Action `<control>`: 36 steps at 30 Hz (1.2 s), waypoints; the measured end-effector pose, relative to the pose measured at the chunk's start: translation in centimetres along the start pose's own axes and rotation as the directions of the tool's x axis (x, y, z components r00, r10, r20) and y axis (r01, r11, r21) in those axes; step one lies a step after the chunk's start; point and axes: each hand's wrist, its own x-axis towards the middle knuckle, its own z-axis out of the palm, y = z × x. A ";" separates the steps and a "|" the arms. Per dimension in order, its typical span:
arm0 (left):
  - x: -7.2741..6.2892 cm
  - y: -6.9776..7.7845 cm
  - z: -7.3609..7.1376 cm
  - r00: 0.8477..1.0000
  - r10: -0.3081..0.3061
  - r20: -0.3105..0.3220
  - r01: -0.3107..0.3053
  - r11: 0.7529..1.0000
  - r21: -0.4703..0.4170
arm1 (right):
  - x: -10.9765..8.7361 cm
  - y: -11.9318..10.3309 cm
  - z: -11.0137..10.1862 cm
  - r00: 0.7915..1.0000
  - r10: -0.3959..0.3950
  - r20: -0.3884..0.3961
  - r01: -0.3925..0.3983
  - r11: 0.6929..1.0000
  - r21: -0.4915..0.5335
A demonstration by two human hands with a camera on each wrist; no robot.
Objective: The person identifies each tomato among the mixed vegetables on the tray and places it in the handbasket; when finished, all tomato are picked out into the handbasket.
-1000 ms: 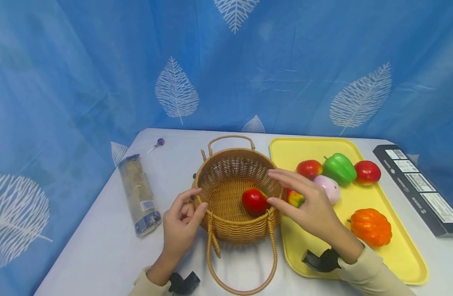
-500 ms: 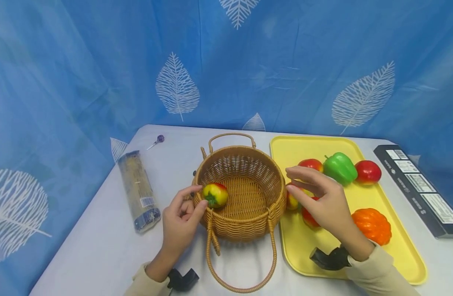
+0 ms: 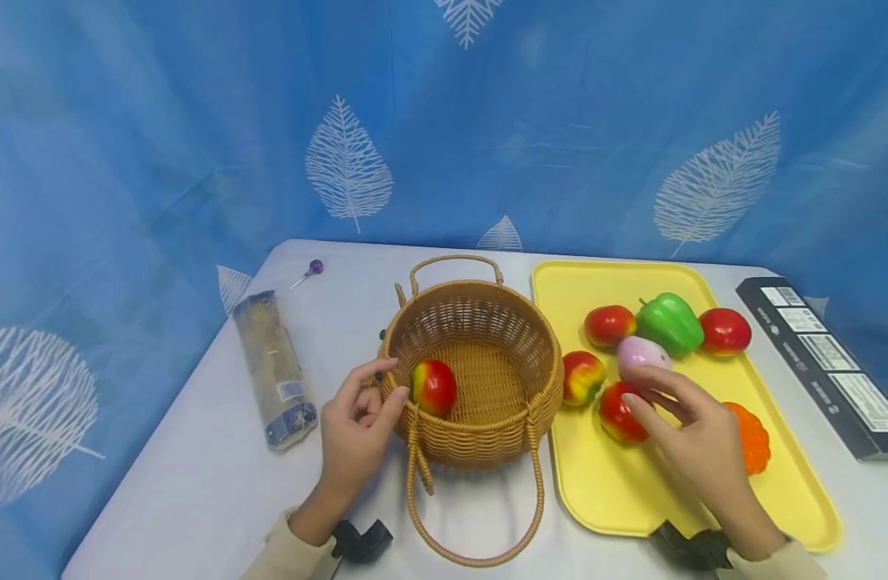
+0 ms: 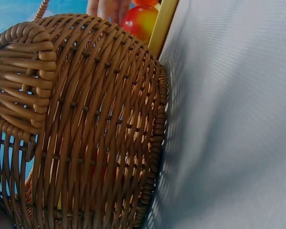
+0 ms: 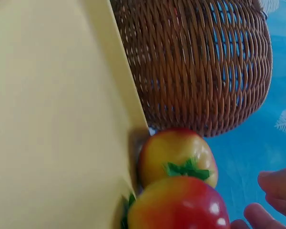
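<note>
In the head view a round wicker basket (image 3: 480,447) stands mid-table, one handle folded down toward me. My left hand (image 3: 351,441) grips its left rim with thumb and index finger. Inside, by that rim, lies a red-and-yellow toy fruit (image 3: 434,388). Over the yellow tray (image 3: 611,499) is my right hand (image 3: 694,443), thumb and fingers apart, thumb tip overlapping a red toy fruit (image 3: 620,412). Another red-and-yellow fruit (image 3: 582,378) sits left of it. The right wrist view shows two such fruits, the rear one with a green leafy top (image 5: 188,168), beside the basket.
Farther back on the tray are a red fruit (image 3: 609,326), a green pepper (image 3: 670,326), a pinkish vegetable (image 3: 642,354) and another red fruit (image 3: 724,331). An orange pumpkin (image 3: 752,439) is partly hidden. Around them: a black box (image 3: 821,366), a wrapped bundle (image 3: 273,370), a lollipop (image 3: 312,271).
The fruit in the basket has rolled from the right side to the left. My right hand has left the basket's right rim and moved right over the tray. The left hand stays at the rim.
</note>
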 end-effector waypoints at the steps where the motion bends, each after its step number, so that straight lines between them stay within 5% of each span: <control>1: 0.0 0.0 -0.1 1.000 0.003 -0.003 -0.003 1.000 -0.001 | 0.0 0.0 0.0 1.000 -0.008 -0.008 0.008 1.000 -0.008; 10: -0.1 -0.4 0.0 1.000 0.010 0.002 -0.010 1.000 -0.004 | -0.3 0.5 -0.2 0.999 -0.034 0.003 0.034 0.989 -0.146; 19: -0.2 -0.4 0.1 1.000 0.011 0.005 -0.011 1.000 0.011 | -1.0 0.6 -0.5 0.993 0.093 0.073 -0.073 0.967 -0.246; 36: -0.1 -0.2 -0.1 1.000 0.023 0.004 -0.023 1.000 0.011 | -0.7 0.5 0.0 0.902 0.366 0.228 -0.303 0.914 -0.270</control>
